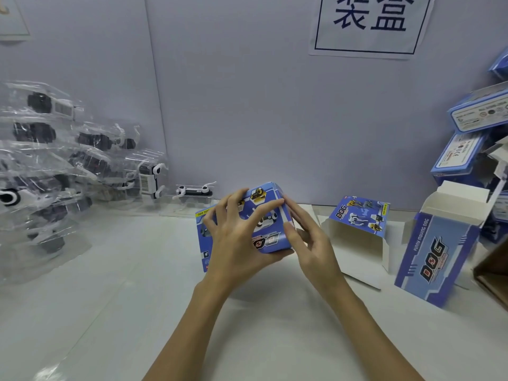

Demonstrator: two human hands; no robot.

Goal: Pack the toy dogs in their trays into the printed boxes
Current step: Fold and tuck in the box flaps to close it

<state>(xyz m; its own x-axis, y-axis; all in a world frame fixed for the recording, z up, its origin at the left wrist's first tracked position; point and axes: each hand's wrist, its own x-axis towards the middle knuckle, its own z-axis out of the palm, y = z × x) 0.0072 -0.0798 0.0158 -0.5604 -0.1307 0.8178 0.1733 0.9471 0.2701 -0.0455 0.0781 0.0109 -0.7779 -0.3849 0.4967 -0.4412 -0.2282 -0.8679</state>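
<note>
**Both hands on a blue box at the middle of the tabletop**

A blue printed box [264, 221] is held just above the white tabletop [110, 284], near the middle of its far edge. The left hand [233, 240] wraps it from the near-left side, fingers spread over the printed face and thumb under the lower edge, so this grip is clamped on the box. The right hand [308, 237] meets the box's right end, fingertips pressing along the white flap edge there; its fingers are bent against the card. The box's long axis runs roughly left to right, tipped up toward the far right, with the printed dog face turned toward the camera.

To the right, an open box [357, 229] lies on its side with its mouth toward the near edge, and a second open box [437, 254] stands upright with its top flaps raised. Closed boxes [467, 133] are piled at the far right corner. Toy dogs in clear trays [55, 166] are heaped along the left edge, and one tray [192, 193] lies flat by the back wall.
</note>
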